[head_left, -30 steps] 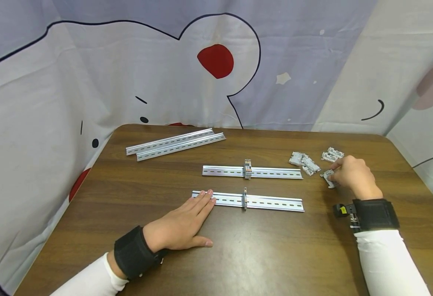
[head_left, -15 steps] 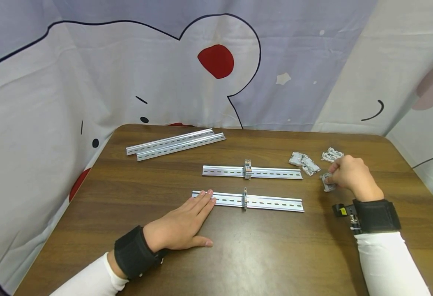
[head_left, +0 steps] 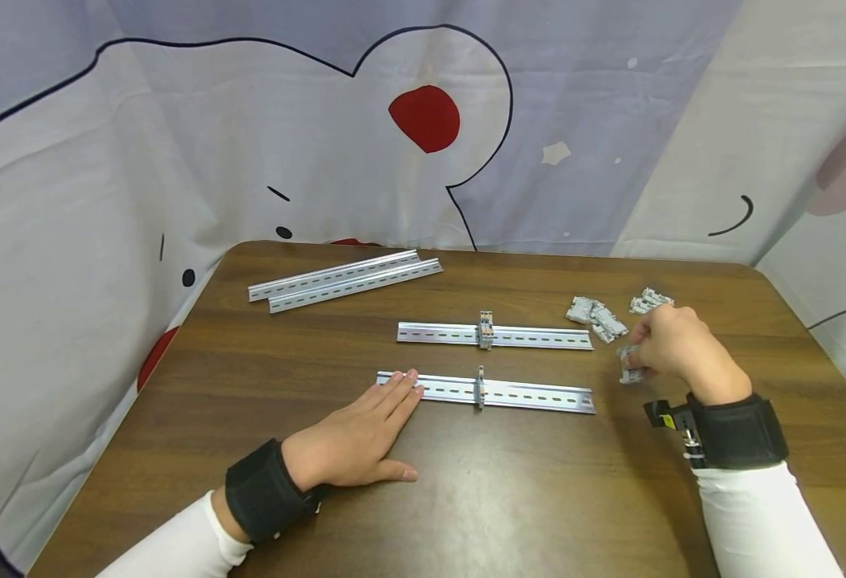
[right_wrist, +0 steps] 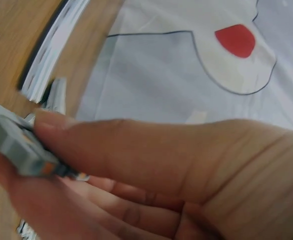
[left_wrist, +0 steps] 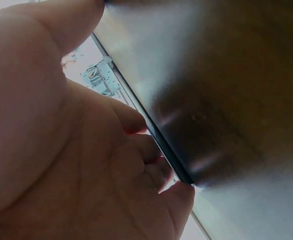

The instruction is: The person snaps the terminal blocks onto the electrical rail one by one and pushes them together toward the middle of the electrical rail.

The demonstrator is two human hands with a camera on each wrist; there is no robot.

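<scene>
My left hand (head_left: 354, 437) lies flat with straight fingers, its fingertips resting on the left end of the nearer slotted DIN rail (head_left: 538, 396). One thin terminal block (head_left: 480, 388) stands clipped upright near that rail's middle. At the right, my right hand (head_left: 683, 349) pinches a grey terminal block (head_left: 629, 366) between thumb and fingers. In the right wrist view this terminal block (right_wrist: 16, 142) shows orange spots along its edge, and part of it is hidden behind the thumb. Behind the near rail lies a second DIN rail (head_left: 437, 332) carrying a small group of terminal blocks (head_left: 486, 330).
Several loose terminal blocks lie at the back right, some overlapping (head_left: 607, 323) and others (head_left: 650, 301) just beyond my right hand. Two more DIN rails (head_left: 354, 286) lie side by side at the back left. A printed cloth (head_left: 286, 144) hangs behind the wooden table (head_left: 466, 498).
The right hand has drawn its terminal block slightly left and toward me, turning it and lifting it. My left hand has stayed in place on the rail.
</scene>
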